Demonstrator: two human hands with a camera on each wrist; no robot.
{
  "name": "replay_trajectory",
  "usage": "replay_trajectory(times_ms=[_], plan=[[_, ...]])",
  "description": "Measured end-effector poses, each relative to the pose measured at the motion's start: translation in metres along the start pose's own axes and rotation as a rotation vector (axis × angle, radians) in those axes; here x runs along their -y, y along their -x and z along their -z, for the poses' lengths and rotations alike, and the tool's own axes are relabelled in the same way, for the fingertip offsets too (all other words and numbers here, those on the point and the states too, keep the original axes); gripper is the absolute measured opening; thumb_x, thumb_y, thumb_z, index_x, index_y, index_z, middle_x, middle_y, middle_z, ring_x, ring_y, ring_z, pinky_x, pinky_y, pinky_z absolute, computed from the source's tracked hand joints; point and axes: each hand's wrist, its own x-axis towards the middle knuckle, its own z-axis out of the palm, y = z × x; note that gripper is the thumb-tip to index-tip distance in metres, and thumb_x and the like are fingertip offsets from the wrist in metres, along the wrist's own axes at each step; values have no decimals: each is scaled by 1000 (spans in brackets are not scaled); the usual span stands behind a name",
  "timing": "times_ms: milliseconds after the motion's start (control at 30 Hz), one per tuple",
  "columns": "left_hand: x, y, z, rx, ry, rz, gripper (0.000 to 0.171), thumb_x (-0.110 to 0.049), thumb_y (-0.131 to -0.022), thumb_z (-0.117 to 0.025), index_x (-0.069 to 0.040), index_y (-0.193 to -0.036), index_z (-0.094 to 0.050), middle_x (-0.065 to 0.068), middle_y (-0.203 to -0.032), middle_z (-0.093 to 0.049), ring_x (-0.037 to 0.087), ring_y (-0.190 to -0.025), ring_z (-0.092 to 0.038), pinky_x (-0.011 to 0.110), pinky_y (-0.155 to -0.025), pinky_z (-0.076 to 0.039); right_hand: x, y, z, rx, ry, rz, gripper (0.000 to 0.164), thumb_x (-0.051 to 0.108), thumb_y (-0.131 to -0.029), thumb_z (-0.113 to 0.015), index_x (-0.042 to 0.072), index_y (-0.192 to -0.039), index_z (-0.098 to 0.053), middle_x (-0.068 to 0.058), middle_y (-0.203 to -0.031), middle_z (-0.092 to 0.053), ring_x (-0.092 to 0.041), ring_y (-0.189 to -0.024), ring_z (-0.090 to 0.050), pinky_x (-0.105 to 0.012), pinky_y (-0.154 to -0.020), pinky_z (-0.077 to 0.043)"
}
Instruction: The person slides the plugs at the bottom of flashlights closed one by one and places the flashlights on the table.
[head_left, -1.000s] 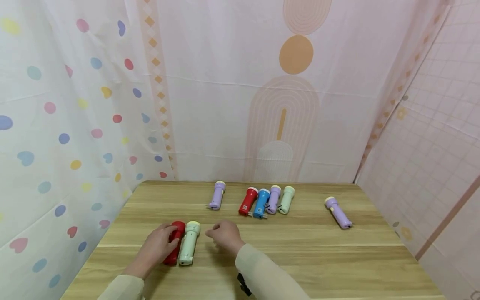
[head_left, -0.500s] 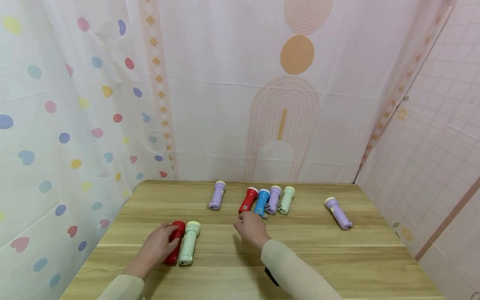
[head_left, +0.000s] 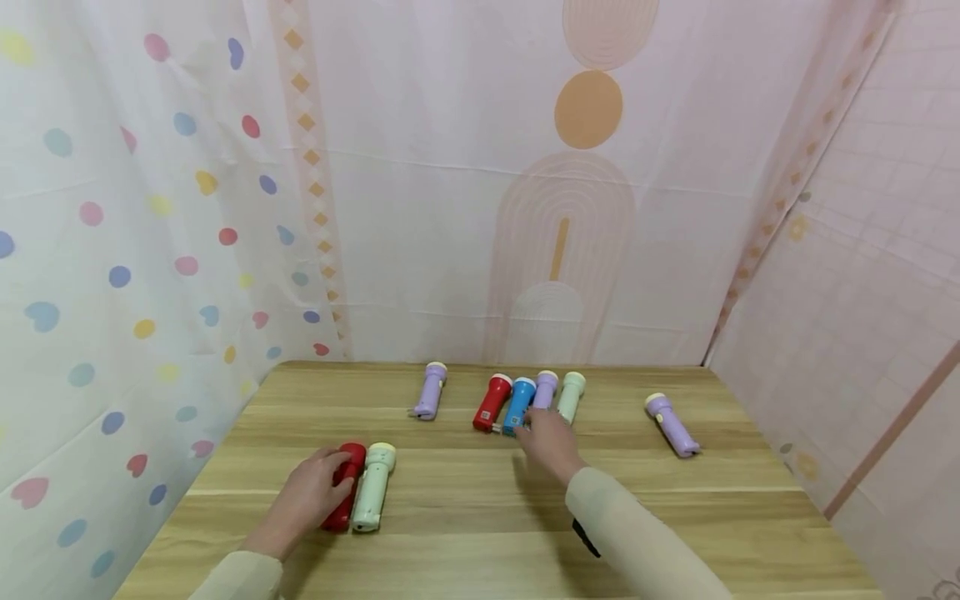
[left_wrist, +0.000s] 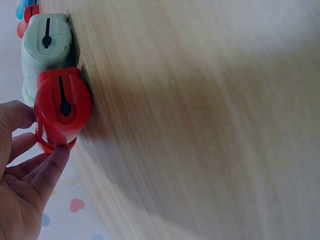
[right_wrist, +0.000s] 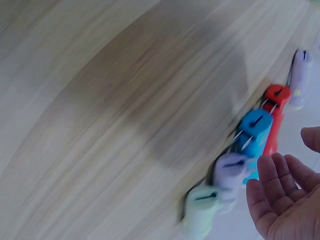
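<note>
My left hand (head_left: 302, 502) holds a red flashlight (left_wrist: 76, 97) at the front left of the table, thumb on one side and fingers on the other. A pale green flashlight (head_left: 373, 490) lies close along its right side. Farther back my right hand (head_left: 551, 443) hovers at the near end of a row, its fingers loosely bent with nothing held in the right wrist view. That row has a red flashlight (head_left: 492, 402), a blue one (head_left: 519, 403), a purple one (head_left: 545, 388) partly hidden by the hand, and a pale green one (head_left: 572, 395). Metal plug prongs stick out near the row's lower ends.
Apart from the row, a purple flashlight (head_left: 431, 390) lies at the back left and another purple flashlight (head_left: 672, 425) at the right. The wooden table (head_left: 450, 533) meets a patterned curtain (head_left: 420, 250) at its back edge, with curtains on both sides too.
My right hand has moved right and away from me, from beside the front green flashlight, past the red and blue ones, to the purple and green ones. The left hand stays on its red flashlight.
</note>
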Motion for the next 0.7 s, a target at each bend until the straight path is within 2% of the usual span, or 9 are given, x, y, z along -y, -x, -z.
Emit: replay_trajectory(times_ms=[333, 433, 500, 567, 700], plan=[[0, 0, 1, 61, 8, 48, 34, -7, -86, -72, 10, -114, -65, 29, -112, -61, 42, -100, -63, 58, -86, -51, -29, 3, 16, -63, -36, -48, 19, 16, -92, -68, 6, -76, -64, -3, -67, -59, -18, -59, -53, -34, -53, -44], [0, 1, 1, 48, 11, 41, 34, -7, -86, -72, 10, -114, -65, 29, -112, -61, 42, -99, -63, 57, -86, -51, -41, 1, 22, -88, -13, -77, 17, 17, -92, -67, 1, -88, -71, -10, -82, -68, -24, -72, -63, -42, -63, -51], [0, 2, 0, 39, 11, 36, 33, -7, -85, -72, 10, -113, -65, 28, -111, -62, 41, -98, -63, 57, -86, -51, -50, 0, 27, -88, 11, -112, 23, 19, -93, -66, -2, -99, -72, -15, -95, -71, -30, -84, -67, -46, -73, -54], [1, 2, -1, 35, 8, 35, 33, -7, -85, -72, 10, -113, -66, 28, -111, -62, 41, -98, -63, 57, -86, -51, -57, -1, 33, -81, 27, -133, 28, 20, -93, -64, -4, -107, -71, -18, -104, -71, -35, -93, -67, -50, -80, -53], [1, 1, -1, 43, 4, 44, 33, -7, -85, -72, 10, -113, -65, 28, -112, -61, 41, -99, -63, 57, -87, -51, -70, 0, 44, -70, 54, -156, 32, 19, -94, -61, -6, -112, -69, -22, -110, -69, -40, -100, -65, -53, -84, -51]])
